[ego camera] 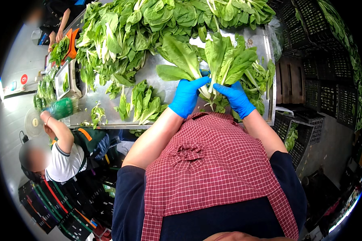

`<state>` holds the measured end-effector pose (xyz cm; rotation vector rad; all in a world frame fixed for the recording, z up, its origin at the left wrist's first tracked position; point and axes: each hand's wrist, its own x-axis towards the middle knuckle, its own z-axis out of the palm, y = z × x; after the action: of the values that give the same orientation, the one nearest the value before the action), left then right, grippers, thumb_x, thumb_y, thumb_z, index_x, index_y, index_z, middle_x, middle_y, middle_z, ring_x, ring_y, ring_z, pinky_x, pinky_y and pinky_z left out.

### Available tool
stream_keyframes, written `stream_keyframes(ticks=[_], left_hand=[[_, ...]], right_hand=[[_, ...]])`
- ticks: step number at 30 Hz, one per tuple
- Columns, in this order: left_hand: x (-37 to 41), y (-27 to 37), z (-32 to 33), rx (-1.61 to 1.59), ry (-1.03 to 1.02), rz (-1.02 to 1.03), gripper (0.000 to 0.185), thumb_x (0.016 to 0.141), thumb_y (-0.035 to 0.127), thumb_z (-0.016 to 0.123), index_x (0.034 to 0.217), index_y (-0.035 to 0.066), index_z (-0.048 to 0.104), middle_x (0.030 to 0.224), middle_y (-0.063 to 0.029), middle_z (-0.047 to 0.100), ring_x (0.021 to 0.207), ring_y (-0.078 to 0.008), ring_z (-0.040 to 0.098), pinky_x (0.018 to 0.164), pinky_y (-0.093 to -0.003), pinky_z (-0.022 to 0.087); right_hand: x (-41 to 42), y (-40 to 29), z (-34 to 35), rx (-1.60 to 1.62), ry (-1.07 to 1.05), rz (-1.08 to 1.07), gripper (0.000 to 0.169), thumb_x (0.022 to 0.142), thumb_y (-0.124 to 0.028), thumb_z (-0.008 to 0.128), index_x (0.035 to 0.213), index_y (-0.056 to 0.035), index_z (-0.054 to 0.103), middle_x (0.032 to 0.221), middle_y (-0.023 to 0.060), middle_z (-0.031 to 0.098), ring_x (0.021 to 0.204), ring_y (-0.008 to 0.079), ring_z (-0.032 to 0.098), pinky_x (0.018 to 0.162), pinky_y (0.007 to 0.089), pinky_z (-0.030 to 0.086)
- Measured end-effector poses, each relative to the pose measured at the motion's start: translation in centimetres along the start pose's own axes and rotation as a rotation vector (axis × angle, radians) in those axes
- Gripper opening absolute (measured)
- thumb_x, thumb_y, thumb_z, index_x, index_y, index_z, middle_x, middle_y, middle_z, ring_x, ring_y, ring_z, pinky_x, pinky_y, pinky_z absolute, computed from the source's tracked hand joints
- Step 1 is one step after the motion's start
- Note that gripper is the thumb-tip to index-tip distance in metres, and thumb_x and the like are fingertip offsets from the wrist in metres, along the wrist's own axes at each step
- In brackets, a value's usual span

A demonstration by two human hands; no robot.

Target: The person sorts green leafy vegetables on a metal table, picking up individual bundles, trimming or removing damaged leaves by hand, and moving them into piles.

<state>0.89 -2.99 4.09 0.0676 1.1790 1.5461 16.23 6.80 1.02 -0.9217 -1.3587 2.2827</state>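
Note:
My left hand [187,95], in a blue glove, grips a few pale-stemmed leafy greens [182,57] by the stem ends, their broad leaves fanning away from me. Close beside it, my right hand [236,98], gloved alike, is closed around the stems of another bunch of leafy greens [218,57]. Both bunches are held above the near edge of a metal worktable [161,69], in front of my red checked apron [211,156]. The stem ends of the two bunches nearly meet between my thumbs. Loose greens [256,78] lie under and beside my right hand.
A large heap of greens [169,15] covers the table's far side. A smaller pile [146,104] lies left of my hands. A weighing scale [68,78] stands at the left end, near a co-worker [65,156] handling a blurred green item. Black crates [316,66] are stacked at right.

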Motion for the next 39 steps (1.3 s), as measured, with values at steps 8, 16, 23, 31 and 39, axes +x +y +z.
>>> stream_keyframes(ticks=[8, 16, 23, 31, 39], left_hand=[[2.2, -0.1, 0.4, 0.100, 0.030, -0.084, 0.035, 0.082, 0.007, 0.071, 0.113, -0.004, 0.060, 0.102, -0.0131, 0.067, 0.089, -0.0231, 0.067, 0.080, -0.0353, 0.054], [3.3, -0.6, 0.5, 0.206, 0.027, -0.176, 0.035, 0.078, 0.010, 0.075, 0.106, -0.007, 0.063, 0.098, -0.0153, 0.068, 0.083, -0.0227, 0.067, 0.074, -0.0350, 0.054], [3.6, 1.4, 1.2, 0.561, 0.076, -0.015, 0.036, 0.075, 0.010, 0.078, 0.107, -0.003, 0.065, 0.094, -0.0091, 0.069, 0.081, -0.0177, 0.066, 0.075, -0.0301, 0.051], [3.9, 0.0, 0.4, 0.163, 0.035, -0.136, 0.031, 0.079, 0.002, 0.073, 0.108, -0.006, 0.063, 0.101, -0.0137, 0.067, 0.089, -0.0217, 0.066, 0.080, -0.0332, 0.053], [4.1, -0.4, -0.6, -0.004, 0.041, -0.203, 0.030, 0.077, 0.001, 0.073, 0.104, -0.007, 0.064, 0.092, -0.0132, 0.068, 0.079, -0.0235, 0.067, 0.071, -0.0347, 0.054]], right_hand=[[-0.2, -0.4, -1.5, -0.004, -0.074, 0.072, 0.050, 0.085, -0.021, 0.072, 0.128, -0.0031, 0.056, 0.119, 0.0084, 0.063, 0.106, 0.0180, 0.058, 0.092, 0.0316, 0.046], [0.3, -0.9, -2.6, -0.267, -0.008, -0.173, 0.057, 0.080, -0.022, 0.077, 0.128, -0.0012, 0.055, 0.115, 0.0095, 0.064, 0.100, 0.0164, 0.060, 0.088, 0.0306, 0.048], [1.6, 1.9, -7.8, -0.198, 0.321, 0.160, 0.028, 0.081, -0.015, 0.074, 0.105, -0.0007, 0.068, 0.095, 0.0039, 0.067, 0.078, 0.0120, 0.062, 0.073, 0.0278, 0.050], [1.7, 1.3, -6.3, 0.070, 0.538, -0.107, 0.026, 0.082, -0.012, 0.074, 0.105, -0.0002, 0.068, 0.089, 0.0027, 0.066, 0.069, 0.0108, 0.057, 0.066, 0.0273, 0.049], [2.0, 2.2, -7.4, -0.146, 0.543, -0.085, 0.032, 0.080, -0.016, 0.076, 0.107, -0.0008, 0.068, 0.092, 0.0029, 0.067, 0.073, 0.0115, 0.058, 0.069, 0.0272, 0.047]])
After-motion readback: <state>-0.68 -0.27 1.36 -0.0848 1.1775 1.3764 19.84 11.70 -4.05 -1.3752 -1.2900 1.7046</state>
